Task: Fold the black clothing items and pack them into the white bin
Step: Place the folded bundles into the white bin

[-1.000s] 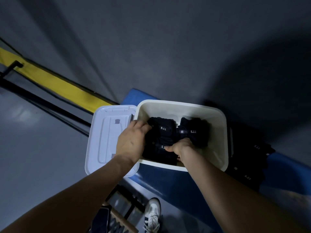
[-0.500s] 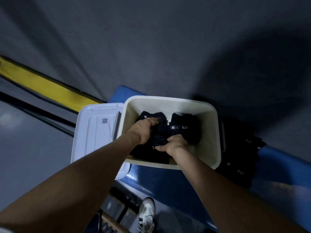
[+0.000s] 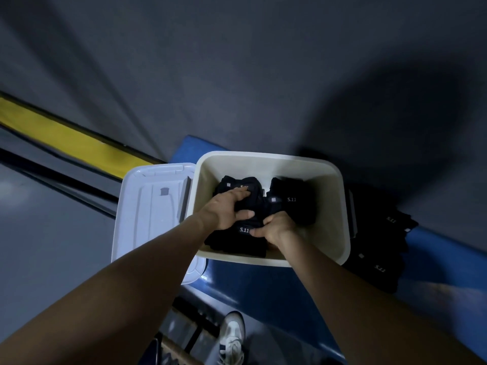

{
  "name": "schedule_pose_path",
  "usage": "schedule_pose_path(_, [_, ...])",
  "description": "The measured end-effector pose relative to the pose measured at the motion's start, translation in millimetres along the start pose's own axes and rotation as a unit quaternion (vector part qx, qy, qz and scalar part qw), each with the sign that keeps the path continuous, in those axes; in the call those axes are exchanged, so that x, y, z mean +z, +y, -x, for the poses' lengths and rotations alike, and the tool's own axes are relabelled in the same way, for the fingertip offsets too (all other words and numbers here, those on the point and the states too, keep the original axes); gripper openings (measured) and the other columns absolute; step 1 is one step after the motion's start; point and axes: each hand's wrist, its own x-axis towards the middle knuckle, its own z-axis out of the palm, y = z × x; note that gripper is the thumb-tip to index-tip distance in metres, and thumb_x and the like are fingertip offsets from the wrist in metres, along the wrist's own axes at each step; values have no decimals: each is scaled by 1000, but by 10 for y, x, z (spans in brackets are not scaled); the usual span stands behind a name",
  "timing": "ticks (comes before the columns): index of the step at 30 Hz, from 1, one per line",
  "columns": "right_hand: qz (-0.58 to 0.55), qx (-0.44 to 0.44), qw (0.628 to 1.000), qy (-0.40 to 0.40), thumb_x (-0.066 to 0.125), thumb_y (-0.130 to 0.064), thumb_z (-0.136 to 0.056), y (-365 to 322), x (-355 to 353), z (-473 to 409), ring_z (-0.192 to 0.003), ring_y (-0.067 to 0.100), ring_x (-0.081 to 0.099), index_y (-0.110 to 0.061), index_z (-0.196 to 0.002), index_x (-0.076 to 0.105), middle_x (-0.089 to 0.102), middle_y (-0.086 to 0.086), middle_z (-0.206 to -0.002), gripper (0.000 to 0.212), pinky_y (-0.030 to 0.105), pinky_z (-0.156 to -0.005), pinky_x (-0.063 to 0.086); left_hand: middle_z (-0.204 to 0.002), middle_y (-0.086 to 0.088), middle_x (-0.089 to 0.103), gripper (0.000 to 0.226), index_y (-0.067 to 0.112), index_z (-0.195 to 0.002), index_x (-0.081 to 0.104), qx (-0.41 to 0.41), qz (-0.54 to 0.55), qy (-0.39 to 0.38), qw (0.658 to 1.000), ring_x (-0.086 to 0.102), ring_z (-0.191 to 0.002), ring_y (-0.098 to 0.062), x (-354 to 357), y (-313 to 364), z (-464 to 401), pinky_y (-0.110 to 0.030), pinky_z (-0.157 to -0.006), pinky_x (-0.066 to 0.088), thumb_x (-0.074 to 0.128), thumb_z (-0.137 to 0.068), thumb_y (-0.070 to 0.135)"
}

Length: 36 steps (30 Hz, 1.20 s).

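Inside the white bin point(image 3: 337, 206), folded black garments point(image 3: 295, 204) read "5.11".

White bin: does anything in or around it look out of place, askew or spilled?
Nothing spilled or damaged. Folded black garments lie inside the white bin, both hands on them. The lid lies off beside it. A black pile sits unpacked outside the bin.

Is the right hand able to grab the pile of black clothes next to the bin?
Probably yes. The right hand is busy in the white bin, gripping folded black clothes. The pile lies uncovered just past the bin's right wall, with nothing on top of it.
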Motion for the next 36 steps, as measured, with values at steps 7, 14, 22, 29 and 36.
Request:
schedule_pose_path(7, [36,-42,998,41,82,-16,-69,-1,-77,104,-84,22,64,-18,-67,53,64,5,-83,29,32,-78,54,-156,10,20,74,17,-144,34,11,-64,40,997,19,-143,-8,85,-37,-23,-13,-111,7,66,-80,0])
schedule_pose_path(14, [116,-67,987,-86,56,5,-88,-3,-96,175,-121,20,54,-12,-121,63,58,7,-130,37,21,-106,37,-156,12,16,81,20,-146,31,6,-92,31,995,17,-144,-7,110,-56,-9,-20,-117,11,69,-78,-1])
schedule_pose_path(22, [16,-110,990,-81,46,8,-92,27,-542,479,-116,30,57,-3,-123,60,59,18,-125,36,24,-82,49,-146,0,38,55,18,-137,46,5,-119,70,990,39,-132,-20,-28,311,135,-31,-113,29,65,-85,20])
schedule_pose_path(29, [-139,-142,977,79,54,5,-85,317,-1293,782,-86,28,63,-2,-102,70,69,21,-96,24,26,-68,50,-124,-4,56,33,20,-121,59,44,-60,146,987,57,-112,-25,69,1289,356,-38,-100,43,58,-88,15])
schedule_pose_path(36, [-154,-36,975,160,58,-6,-85,1309,-1936,778,-104,38,61,-1,-105,67,65,22,-111,23,44,-88,52,-118,-8,55,36,10,-115,61,123,-16,126,984,58,-105,-27,945,2220,403,-28,-96,43,52,-83,0])
